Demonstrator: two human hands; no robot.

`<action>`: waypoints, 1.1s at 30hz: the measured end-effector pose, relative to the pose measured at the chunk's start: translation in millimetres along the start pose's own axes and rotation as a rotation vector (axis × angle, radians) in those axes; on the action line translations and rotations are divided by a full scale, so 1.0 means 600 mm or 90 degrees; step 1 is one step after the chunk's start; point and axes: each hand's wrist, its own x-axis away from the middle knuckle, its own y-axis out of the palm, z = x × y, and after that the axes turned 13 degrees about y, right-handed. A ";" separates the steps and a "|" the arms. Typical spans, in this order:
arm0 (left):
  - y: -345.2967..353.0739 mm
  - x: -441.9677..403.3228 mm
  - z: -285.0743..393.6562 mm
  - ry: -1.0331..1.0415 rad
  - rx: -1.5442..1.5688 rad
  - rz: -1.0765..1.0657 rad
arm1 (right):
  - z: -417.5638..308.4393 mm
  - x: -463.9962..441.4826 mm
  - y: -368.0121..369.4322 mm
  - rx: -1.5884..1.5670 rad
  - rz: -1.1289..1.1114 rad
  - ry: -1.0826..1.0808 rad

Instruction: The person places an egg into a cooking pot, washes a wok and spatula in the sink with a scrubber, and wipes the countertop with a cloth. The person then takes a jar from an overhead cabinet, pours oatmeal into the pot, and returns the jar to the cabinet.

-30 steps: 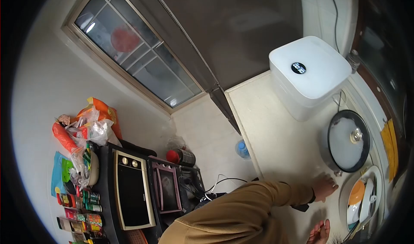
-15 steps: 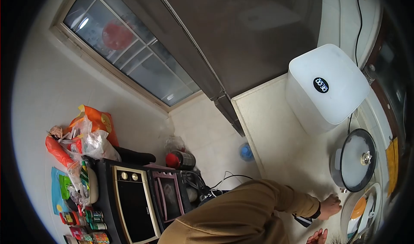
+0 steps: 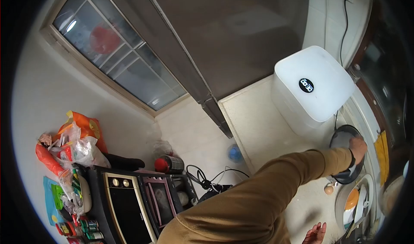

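My left hand (image 3: 358,149), at the end of a brown sleeve, is over the middle of a round glass pot lid (image 3: 340,138) with a dark rim. Its fingers are closed where the lid's knob sits, and the knob itself is hidden. Beneath the lid is a pot, mostly covered. On the counter beside it lies a small brown egg (image 3: 329,190). At the bottom edge, my right hand (image 3: 315,233) shows only partly, palm up, fingers loosely apart and holding nothing.
A white box-shaped appliance (image 3: 312,84) with a lit display stands on the counter (image 3: 250,114) beyond the pot. Near me is a basin (image 3: 340,203) with dishes, including an orange-and-white one. A black oven (image 3: 129,209) and jars stand left. A yellow cloth (image 3: 382,155) hangs right.
My left hand has moved from the counter by the basin out to the lid. The egg now shows on the counter. My right hand has stayed low, and the view has shifted slightly.
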 end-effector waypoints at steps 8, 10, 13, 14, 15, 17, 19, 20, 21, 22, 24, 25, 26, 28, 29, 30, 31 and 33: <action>-0.076 0.046 -0.058 0.187 0.153 -0.117 | 0.020 0.043 0.048 0.004 0.132 -0.059; -0.086 0.041 -0.060 0.225 0.073 -0.175 | 0.017 0.050 0.075 -0.021 0.168 -0.064; -0.074 0.042 -0.062 0.214 0.027 -0.139 | 0.024 0.043 0.090 -0.043 0.165 -0.091; -0.067 0.044 -0.065 0.224 0.033 -0.144 | 0.024 0.045 0.094 -0.038 0.144 -0.095; -0.059 0.039 -0.047 0.221 0.014 -0.123 | 0.013 0.042 0.078 -0.046 0.140 -0.092; -0.062 0.034 -0.050 0.226 0.005 -0.101 | 0.012 0.041 0.090 -0.039 0.128 -0.098; -0.063 0.026 -0.055 0.210 0.078 -0.085 | 0.008 0.033 0.091 -0.041 0.125 -0.097; -0.053 0.009 -0.066 0.234 0.088 -0.016 | 0.002 0.030 0.096 -0.012 0.115 -0.096; -0.069 0.009 -0.064 0.238 0.090 -0.020 | -0.008 0.024 0.103 0.018 0.104 -0.094; -0.107 0.009 -0.053 0.243 0.136 0.022 | -0.020 0.020 0.110 0.050 0.112 -0.108; -0.173 0.016 -0.043 0.244 0.181 0.063 | -0.057 0.005 0.137 0.075 0.094 -0.142; -0.204 0.019 -0.041 0.232 0.197 0.085 | -0.077 -0.008 0.153 0.082 0.083 -0.166; -0.232 0.024 -0.039 0.221 0.212 0.108 | -0.098 -0.023 0.169 0.102 0.061 -0.199; -0.290 0.053 -0.032 0.190 0.221 0.081 | -0.136 -0.046 0.212 0.118 0.034 -0.241; -0.310 0.073 -0.031 0.157 0.236 0.054 | -0.154 -0.052 0.237 0.170 0.044 -0.237; -0.321 0.093 -0.034 0.161 0.233 0.062 | -0.170 -0.056 0.251 0.224 0.054 -0.235; -0.330 0.113 -0.037 0.147 0.243 0.067 | -0.178 -0.069 0.248 0.226 0.050 -0.243; -0.336 0.158 -0.054 0.148 0.235 0.091 | -0.175 -0.111 0.230 0.441 0.147 -0.464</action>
